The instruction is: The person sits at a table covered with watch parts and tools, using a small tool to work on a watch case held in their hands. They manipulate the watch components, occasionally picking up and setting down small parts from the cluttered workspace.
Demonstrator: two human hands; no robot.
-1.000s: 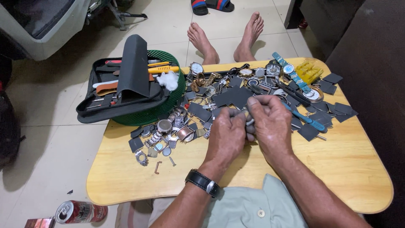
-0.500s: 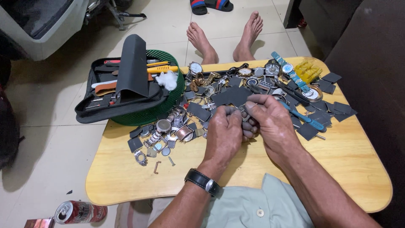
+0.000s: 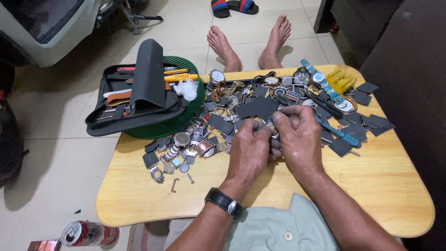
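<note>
While both hands [image 3: 274,142] pinch a small metal part [image 3: 274,135], watch pile [image 3: 260,100] beyond, tool case [image 3: 134,100] left.

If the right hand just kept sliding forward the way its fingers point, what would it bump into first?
Probably the dark grey square pads lying just past the right hand, with the heap of watches right behind them. Depth is hard to judge from above, so it might pass over the flat pads.

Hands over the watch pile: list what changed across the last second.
Little changed. The left hand and right hand stayed pressed together over a small metal piece, fingers shifting slightly; the right hand's fingers curled in a bit more. What the piece is cannot be told. The watch pile, tool case, green basket and table stayed put.
</note>
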